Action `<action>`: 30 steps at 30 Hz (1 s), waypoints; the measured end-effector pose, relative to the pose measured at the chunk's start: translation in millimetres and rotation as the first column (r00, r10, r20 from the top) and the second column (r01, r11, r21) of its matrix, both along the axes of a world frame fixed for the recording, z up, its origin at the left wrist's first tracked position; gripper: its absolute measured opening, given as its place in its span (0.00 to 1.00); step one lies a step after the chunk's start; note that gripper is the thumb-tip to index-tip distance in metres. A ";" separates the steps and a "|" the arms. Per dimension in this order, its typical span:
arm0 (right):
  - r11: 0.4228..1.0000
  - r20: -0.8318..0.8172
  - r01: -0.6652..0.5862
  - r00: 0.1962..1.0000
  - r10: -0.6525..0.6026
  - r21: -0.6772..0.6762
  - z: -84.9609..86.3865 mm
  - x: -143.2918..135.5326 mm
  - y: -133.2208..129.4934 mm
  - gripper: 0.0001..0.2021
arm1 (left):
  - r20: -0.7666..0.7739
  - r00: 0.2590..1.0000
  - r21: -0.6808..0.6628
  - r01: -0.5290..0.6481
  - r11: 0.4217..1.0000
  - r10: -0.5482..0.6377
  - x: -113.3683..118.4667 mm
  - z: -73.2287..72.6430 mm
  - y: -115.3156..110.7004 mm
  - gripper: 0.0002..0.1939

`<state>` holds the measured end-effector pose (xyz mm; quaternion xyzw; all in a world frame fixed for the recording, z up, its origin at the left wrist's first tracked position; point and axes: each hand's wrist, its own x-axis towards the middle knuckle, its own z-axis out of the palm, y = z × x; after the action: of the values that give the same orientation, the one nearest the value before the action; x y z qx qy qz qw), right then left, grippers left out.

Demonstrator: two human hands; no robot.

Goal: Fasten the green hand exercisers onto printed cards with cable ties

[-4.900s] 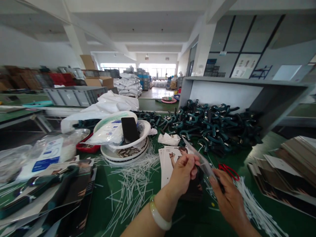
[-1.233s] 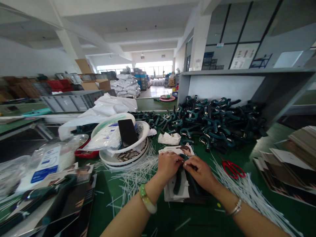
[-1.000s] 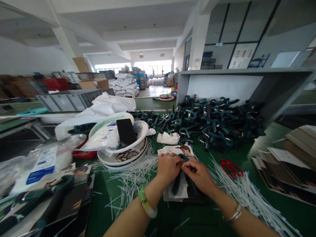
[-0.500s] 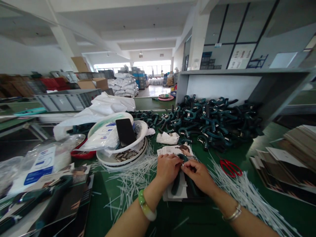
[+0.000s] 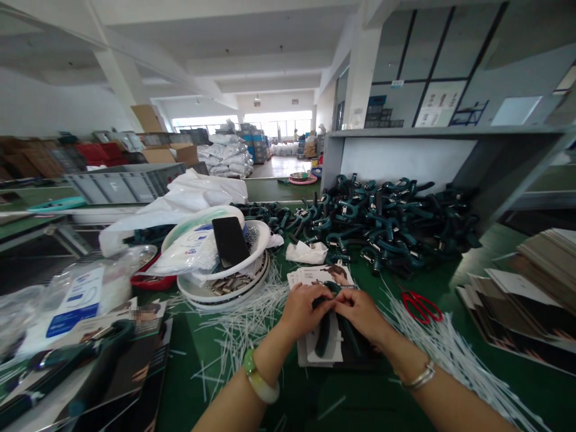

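Note:
A dark green hand grip tool [image 5: 323, 336] lies on a stack of printed cards [image 5: 308, 351], its two handles pointing toward me. My left hand [image 5: 306, 309] is closed over the tool's upper left part, thumb and fingertips pinched. From the right, my right hand [image 5: 360, 312] pinches at the same spot, its fingertips meeting those of my left. What is between the fingertips is too small to make out. White plastic ties [image 5: 454, 354] lie spread to the right, with more white ties [image 5: 243, 324] to the left.
A heap of green grips [image 5: 382, 222] fills the back right. Red scissors [image 5: 422, 307] lie right of my hands. Stacked white bowls [image 5: 265, 240] hold metal parts and a black phone [image 5: 230, 241]. Card stacks [image 5: 535, 300] stand far right; packed grips [image 5: 96, 372] lie front left.
Both hands have shifted slightly and their fingertips have come together over the tool. My left wrist has moved a little to the left; the tool remains on the cards.

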<state>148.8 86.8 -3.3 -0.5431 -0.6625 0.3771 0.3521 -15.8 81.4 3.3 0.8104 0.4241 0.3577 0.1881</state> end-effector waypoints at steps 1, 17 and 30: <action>1.000 -0.001 0.002 1.000 -0.002 0.009 -0.6 0.2 -1.0 0.09 | -0.030 0.999 0.025 -0.024 0.999 0.024 2.3 0.1 -0.3 0.05; 0.913 0.109 -0.075 0.994 0.034 0.401 -5.1 -3.3 -8.2 0.08 | 0.168 0.962 0.417 -0.266 0.869 0.214 21.6 -1.2 -11.5 0.10; 0.823 0.178 -0.198 0.977 0.120 0.532 -0.3 4.4 -13.9 0.08 | -0.116 0.941 -0.056 -0.326 0.944 0.318 7.4 -9.5 -28.1 0.11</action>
<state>153.2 73.0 -3.6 -0.3874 -0.8080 0.1621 0.4133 -8.5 53.2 -6.2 0.7404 0.5732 0.3244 0.1345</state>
